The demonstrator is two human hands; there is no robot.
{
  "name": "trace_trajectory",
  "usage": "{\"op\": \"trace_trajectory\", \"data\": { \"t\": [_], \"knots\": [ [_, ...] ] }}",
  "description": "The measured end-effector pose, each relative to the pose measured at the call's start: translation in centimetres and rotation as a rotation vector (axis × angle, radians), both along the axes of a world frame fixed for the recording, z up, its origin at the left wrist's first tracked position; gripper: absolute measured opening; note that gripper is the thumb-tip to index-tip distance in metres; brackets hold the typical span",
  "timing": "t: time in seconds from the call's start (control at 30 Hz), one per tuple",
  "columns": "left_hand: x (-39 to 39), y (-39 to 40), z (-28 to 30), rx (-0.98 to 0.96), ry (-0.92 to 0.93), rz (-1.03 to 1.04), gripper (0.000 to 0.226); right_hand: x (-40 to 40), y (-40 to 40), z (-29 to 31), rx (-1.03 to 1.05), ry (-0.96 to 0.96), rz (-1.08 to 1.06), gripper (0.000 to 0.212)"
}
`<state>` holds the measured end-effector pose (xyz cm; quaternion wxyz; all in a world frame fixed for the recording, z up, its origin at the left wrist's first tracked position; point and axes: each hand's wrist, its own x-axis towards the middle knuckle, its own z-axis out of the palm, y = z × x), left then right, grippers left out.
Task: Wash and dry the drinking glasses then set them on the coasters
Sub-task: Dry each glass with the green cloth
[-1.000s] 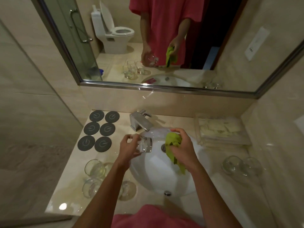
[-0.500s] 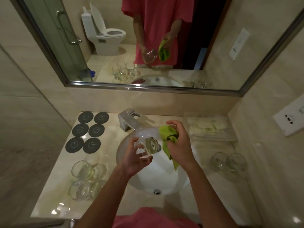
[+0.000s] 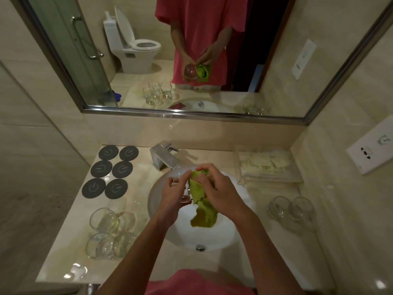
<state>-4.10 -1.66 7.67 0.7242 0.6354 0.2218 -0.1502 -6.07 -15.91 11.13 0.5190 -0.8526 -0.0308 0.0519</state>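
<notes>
Over the round white basin (image 3: pixel 161 201) the left hand (image 3: pixel 173 194) grips a clear drinking glass (image 3: pixel 184 193), its fingers curled round the glass wall, while the right hand (image 3: pixel 221 191) presses a crumpled lime-green cloth (image 3: pixel 202 206) against the glass, with its fingers bent over the cloth and clamped on it near the top. The lower part of the cloth hangs loose into the basin. The held glass is mostly hidden behind the two hands and the cloth, so whether the cloth goes inside it or only wraps its side cannot be told here; in the mirror (image 3: pixel 276 60) above, the glass shows beside the green cloth, touching it. Behind the hands a square chrome tap (image 3: pixel 162 157) stands at the basin's far edge. On the beige stone surface (image 3: pixel 70 248) to the left, six round dark grey coasters (image 3: pixel 110 172) lie in two columns of three, all bare. Nearer on the same side, a cluster of clear glasses (image 3: pixel 111 233) stands close together, some touching. On the right side of the basin two more clear glasses (image 3: pixel 291 208) stand side by side, just touching. Behind them a clear plastic tray (image 3: pixel 269 166) holds pale sachets. A white wall socket (image 3: pixel 373 152) sits on the right wall.
</notes>
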Motion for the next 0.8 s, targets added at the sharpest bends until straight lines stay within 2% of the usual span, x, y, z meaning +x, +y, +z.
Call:
{"op": "trace_trajectory", "data": {
  "t": [0.07, 0.23, 0.37, 0.47, 0.5, 0.6, 0.63, 0.67, 0.73, 0.8],
  "knots": [
    [0.1, -0.1, 0.0, -0.011, 0.013, 0.010, 0.046, 0.0, 0.0, 0.1, 0.015, -0.013, -0.017, 0.013],
    [0.4, 0.3, -0.3, -0.015, 0.036, 0.059, 0.034, -0.3, 0.6, -1.4, 0.010, -0.015, -0.055, 0.032],
    [0.4, 0.5, -0.1, -0.045, 0.002, 0.104, 0.030, 0.0, 1.0, -2.5, -0.084, -0.074, -0.132, 0.024],
    [0.6, 0.5, 0.2, 0.024, -0.057, 0.101, 0.022, 0.3, 1.4, -3.3, -0.033, -0.103, -0.267, 0.021],
    [0.6, 0.5, 0.2, 0.043, -0.081, 0.099, 0.020, 0.2, 1.7, -3.3, -0.010, -0.113, -0.304, 0.024],
    [0.7, 0.5, 0.5, 0.033, -0.114, 0.103, 0.019, -0.1, 2.4, -3.2, 0.147, -0.113, -0.425, 0.062],
    [0.7, 0.5, 0.7, 0.026, -0.121, 0.102, 0.019, -0.1, 2.5, -3.0, 0.209, -0.089, -0.449, 0.069],
    [0.8, 0.6, 0.8, 0.022, -0.130, 0.099, 0.018, 0.0, 2.6, -3.0, 0.230, -0.061, -0.446, 0.068],
    [1.0, 0.7, 0.9, 0.026, -0.155, 0.078, 0.017, 0.1, 2.8, -3.1, 0.143, -0.065, -0.385, 0.057],
    [1.0, 0.6, 1.2, 0.026, -0.176, 0.054, 0.020, 0.0, 3.4, -3.2, 0.075, -0.106, -0.328, 0.061]
  ]
}}
